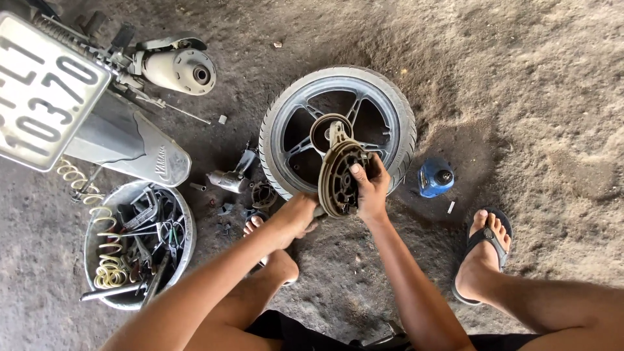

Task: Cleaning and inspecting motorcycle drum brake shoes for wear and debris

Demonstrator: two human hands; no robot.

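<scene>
The round, grimy metal brake plate (339, 179) is gripped on edge by the right hand (370, 192), steadied below by the closed left hand (298, 218), and best kept level just before the grey alloy wheel (338, 130).

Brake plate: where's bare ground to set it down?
Free: dirt right of the wheel, beyond the blue can, and the patch between both knees below the brake plate. Crowded: left of the wheel, small parts and tool basin.
</scene>
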